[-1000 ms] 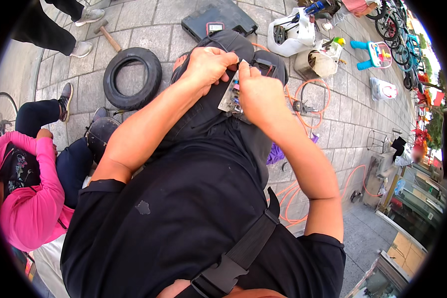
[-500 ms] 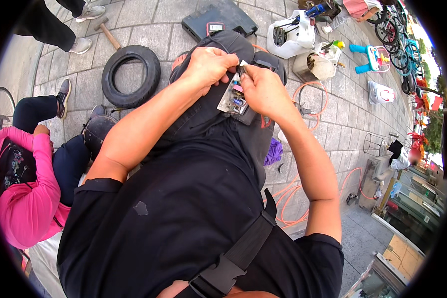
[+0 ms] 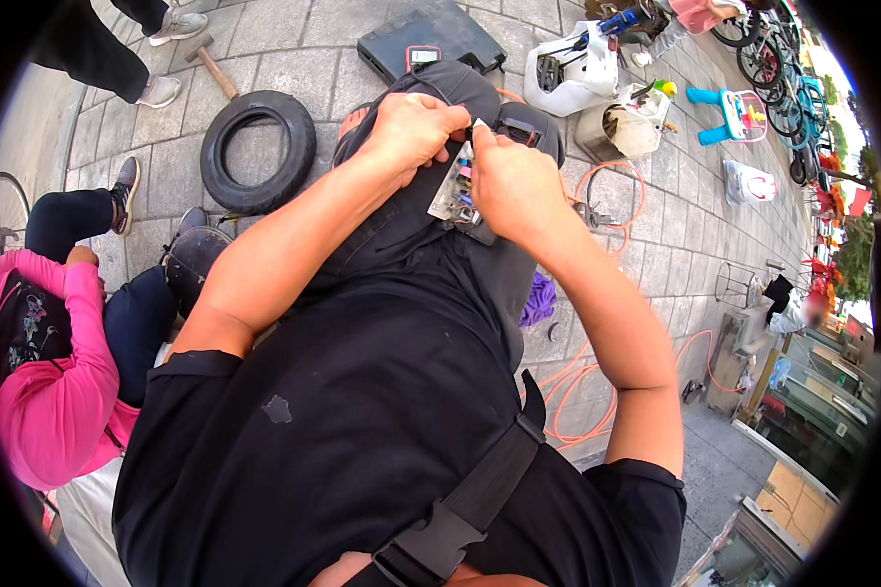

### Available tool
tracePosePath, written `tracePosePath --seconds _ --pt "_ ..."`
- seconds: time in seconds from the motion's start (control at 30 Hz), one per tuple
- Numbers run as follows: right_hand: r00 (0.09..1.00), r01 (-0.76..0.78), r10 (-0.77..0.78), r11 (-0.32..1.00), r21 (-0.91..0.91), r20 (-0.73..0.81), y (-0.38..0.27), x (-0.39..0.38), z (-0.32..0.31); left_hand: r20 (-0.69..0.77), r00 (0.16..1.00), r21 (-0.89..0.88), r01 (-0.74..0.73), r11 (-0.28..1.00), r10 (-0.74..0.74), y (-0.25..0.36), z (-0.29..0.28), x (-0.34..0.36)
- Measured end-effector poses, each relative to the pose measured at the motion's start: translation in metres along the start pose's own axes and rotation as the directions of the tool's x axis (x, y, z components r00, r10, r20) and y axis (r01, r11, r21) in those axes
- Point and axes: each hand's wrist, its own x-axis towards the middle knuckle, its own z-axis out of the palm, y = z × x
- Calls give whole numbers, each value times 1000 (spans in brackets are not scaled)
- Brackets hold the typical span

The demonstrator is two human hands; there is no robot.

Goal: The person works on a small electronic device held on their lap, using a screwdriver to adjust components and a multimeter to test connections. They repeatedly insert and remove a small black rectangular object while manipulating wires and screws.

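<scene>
My left hand and my right hand meet over my lap, both closed on a small clear packet with little coloured parts inside. The left hand pinches its top edge; the right hand grips its right side with a thin white piece sticking up between the fingers. The packet rests above my black trousers. What the fingertips do inside the packet is hidden.
A black tyre and a hammer lie on the paving at left. A black tool case, white containers and an orange hose are ahead. A person in pink sits at my left.
Both hands stay on the packet; the right hand has shifted slightly down and right along its edge.
</scene>
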Motion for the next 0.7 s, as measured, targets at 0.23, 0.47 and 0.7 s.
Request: tracePosePath --seconds 0.23,0.47,0.7 --pt "984 -39 23 995 87 178 -1 9 -24 24 1000 29 -15 999 14 -1 0 -1" --pt "988 -41 25 994 105 152 4 7 -20 24 999 40 -42 998 41 1 1 -4" --pt "997 -32 26 997 74 79 3 3 -17 123 992 27 -34 999 30 4 -13 3"
